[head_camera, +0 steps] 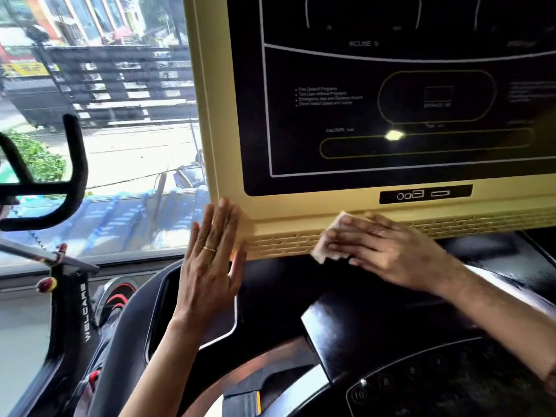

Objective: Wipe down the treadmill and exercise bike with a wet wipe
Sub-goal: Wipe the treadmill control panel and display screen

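The treadmill console (228, 164) fills the upper right, a cream frame around a black display panel (391, 115). Along its bottom edge runs a cream vent grille (282, 242). My right hand (379, 248) presses a white wet wipe (328, 236) flat against that grille, near its left part. My left hand (213, 260) rests flat with fingers spread against the console's lower left corner and holds nothing. The exercise bike (69, 320) stands at the left, black with a white brand name on its frame, and its black handlebar (75, 164) rises above.
Below the console lies the treadmill's black dashboard (270, 302) with a round keypad (421, 386) at lower right. A large window (120, 130) behind the bike looks onto a street, a dark gate and blue roofing. Grey floor (21, 341) shows at lower left.
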Demonstrator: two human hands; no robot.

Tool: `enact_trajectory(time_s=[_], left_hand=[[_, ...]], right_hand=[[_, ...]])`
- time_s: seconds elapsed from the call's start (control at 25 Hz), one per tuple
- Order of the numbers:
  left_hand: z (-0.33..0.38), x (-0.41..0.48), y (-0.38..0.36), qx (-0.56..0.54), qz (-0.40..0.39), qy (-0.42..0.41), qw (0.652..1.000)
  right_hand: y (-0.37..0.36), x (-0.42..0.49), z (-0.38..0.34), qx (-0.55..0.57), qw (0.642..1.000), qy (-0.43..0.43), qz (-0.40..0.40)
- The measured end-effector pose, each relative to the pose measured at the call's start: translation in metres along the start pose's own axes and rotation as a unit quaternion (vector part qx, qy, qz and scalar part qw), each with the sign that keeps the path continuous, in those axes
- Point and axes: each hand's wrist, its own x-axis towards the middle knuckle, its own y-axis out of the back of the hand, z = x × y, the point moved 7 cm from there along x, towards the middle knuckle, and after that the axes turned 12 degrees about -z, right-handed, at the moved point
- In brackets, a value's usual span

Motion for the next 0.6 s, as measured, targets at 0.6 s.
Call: enact_trajectory(time_s=[0.6], left_hand=[[0.001, -0.021, 0.002, -0.179, 0.062, 0.087, 0.978]], right_hand=[[-0.002, 0.010, 0.001, -0.001, 0.992, 0.101, 0.078]])
